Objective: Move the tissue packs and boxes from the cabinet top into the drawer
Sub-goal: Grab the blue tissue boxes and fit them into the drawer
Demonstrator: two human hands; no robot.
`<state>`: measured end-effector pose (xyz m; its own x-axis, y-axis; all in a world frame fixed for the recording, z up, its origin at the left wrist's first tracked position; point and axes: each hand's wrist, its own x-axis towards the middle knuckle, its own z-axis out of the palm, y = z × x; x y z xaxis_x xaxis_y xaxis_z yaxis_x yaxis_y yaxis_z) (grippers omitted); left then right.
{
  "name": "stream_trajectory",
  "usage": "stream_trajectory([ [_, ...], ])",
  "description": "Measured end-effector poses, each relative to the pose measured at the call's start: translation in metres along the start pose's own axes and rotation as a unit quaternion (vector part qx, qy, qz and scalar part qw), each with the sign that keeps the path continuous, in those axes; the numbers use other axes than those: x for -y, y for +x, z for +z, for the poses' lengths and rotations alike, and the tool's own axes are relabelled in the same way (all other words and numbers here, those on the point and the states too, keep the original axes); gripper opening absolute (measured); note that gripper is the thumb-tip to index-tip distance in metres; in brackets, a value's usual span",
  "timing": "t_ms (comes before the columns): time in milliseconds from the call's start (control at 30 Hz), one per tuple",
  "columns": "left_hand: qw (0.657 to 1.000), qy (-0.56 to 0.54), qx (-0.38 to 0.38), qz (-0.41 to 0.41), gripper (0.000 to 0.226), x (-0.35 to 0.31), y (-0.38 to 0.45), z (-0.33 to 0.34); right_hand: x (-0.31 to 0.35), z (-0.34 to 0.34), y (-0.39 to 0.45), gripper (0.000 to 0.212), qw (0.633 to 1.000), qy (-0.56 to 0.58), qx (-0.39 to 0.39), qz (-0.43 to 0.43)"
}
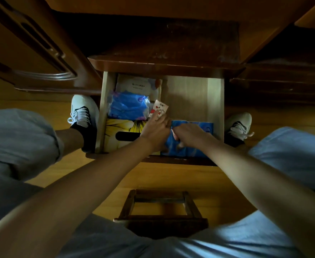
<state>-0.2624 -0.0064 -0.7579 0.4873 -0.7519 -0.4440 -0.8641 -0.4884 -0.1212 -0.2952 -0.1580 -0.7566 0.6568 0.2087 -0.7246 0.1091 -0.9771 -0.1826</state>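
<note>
The open wooden drawer [215, 108] sticks out toward me below the dark cabinet top [171, 41]. Inside it lie a white tissue pack [136, 85] at the back left, a blue tissue pack [127, 107] in front of that, and a yellow tissue box [119, 135] at the near left. My left hand [155, 130] holds a small white pack with red cartoon print [158, 108] over the drawer's middle. My right hand [192, 135] grips a second blue tissue pack [190, 150] at the near right of the drawer.
The drawer's back right part shows bare wood. My knees in grey trousers and white shoes [83, 110] flank the drawer. A small dark wooden stool [160, 213] stands between my legs on the yellow floor. A carved bed frame [41, 53] is at the left.
</note>
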Motion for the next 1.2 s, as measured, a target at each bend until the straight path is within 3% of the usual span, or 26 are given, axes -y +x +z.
stream_trajectory([
  [167,1.000,-0.001,-0.008,0.002,0.095,-0.001,-0.002,-0.001,0.001,0.006,-0.005,0.033,0.999,0.039,-0.019,0.007],
  [333,0.995,-0.060,-0.082,0.026,0.091,0.015,-0.026,0.006,-0.016,0.017,-0.019,0.028,0.961,0.259,-0.095,0.023],
  [433,0.964,-0.185,-0.161,-0.103,0.065,0.033,-0.045,0.011,-0.015,0.008,-0.016,0.029,0.914,0.327,-0.232,0.068],
  [500,0.939,-0.212,-0.193,-0.188,0.057,0.048,-0.053,0.014,-0.008,-0.013,-0.006,0.038,0.904,0.328,-0.261,0.085],
  [633,0.939,-0.216,-0.129,-0.236,0.062,0.065,-0.069,0.038,0.012,-0.046,0.025,0.057,0.938,0.261,-0.203,0.102],
  [733,0.945,-0.215,-0.082,-0.233,0.066,0.066,-0.075,0.056,0.026,-0.050,0.047,0.047,0.940,0.280,-0.175,0.084],
  [800,0.949,-0.211,-0.086,-0.218,0.064,0.067,-0.075,0.061,0.031,-0.046,0.058,0.037,0.940,0.283,-0.184,0.055],
  [967,0.943,-0.209,-0.121,-0.229,0.063,0.071,-0.064,0.059,0.034,-0.042,0.075,0.050,0.946,0.269,-0.179,0.018],
  [1067,0.937,-0.227,-0.122,-0.237,0.063,0.072,-0.060,0.062,0.029,-0.039,0.081,0.040,0.952,0.268,-0.147,0.004],
  [1200,0.939,-0.229,-0.119,-0.229,0.063,0.071,-0.060,0.060,0.028,-0.044,0.083,0.052,0.957,0.271,-0.099,0.016],
])
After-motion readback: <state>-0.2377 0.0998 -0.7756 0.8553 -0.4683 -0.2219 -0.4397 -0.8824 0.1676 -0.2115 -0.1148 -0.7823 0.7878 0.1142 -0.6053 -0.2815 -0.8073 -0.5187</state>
